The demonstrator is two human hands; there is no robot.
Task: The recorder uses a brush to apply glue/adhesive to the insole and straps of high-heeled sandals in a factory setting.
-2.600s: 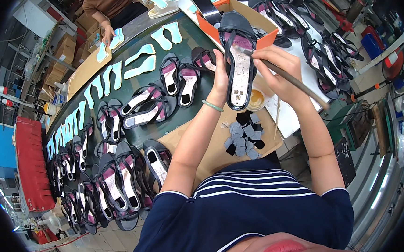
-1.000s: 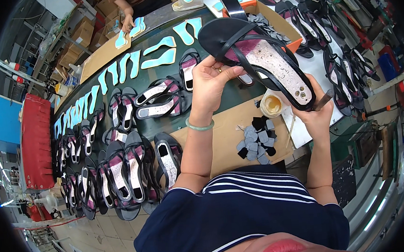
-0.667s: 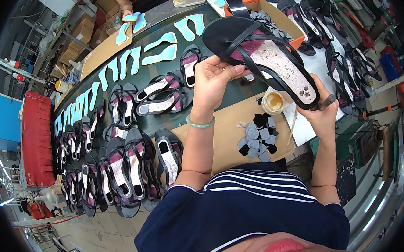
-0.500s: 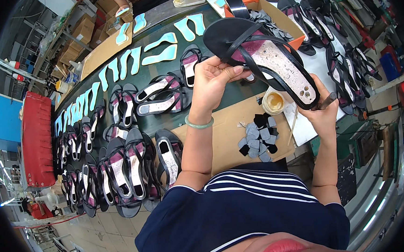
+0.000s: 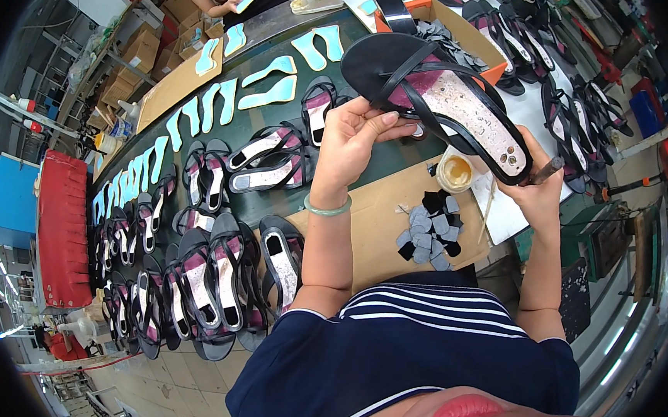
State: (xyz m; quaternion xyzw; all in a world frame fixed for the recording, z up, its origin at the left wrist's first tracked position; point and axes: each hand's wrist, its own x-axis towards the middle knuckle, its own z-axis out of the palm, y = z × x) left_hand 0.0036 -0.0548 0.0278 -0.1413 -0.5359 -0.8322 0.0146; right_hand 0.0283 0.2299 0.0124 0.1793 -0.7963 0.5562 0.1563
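My left hand (image 5: 352, 141) pinches a black strappy sandal (image 5: 450, 96) by its side; my right hand (image 5: 533, 194) curls around its heel (image 5: 511, 167) and a dark slim stick (image 5: 550, 168), likely so its pale footbed (image 5: 482, 117) faces me, above the green tabletop (image 5: 268, 201).

Striped navy shirt (image 5: 406, 351), green bangle (image 5: 328, 211)

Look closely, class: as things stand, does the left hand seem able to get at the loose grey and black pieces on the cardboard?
Probably yes, if freed: the left hand is holding the side of the black sandal, but the grey and black pieces lie uncovered on the brown cardboard.
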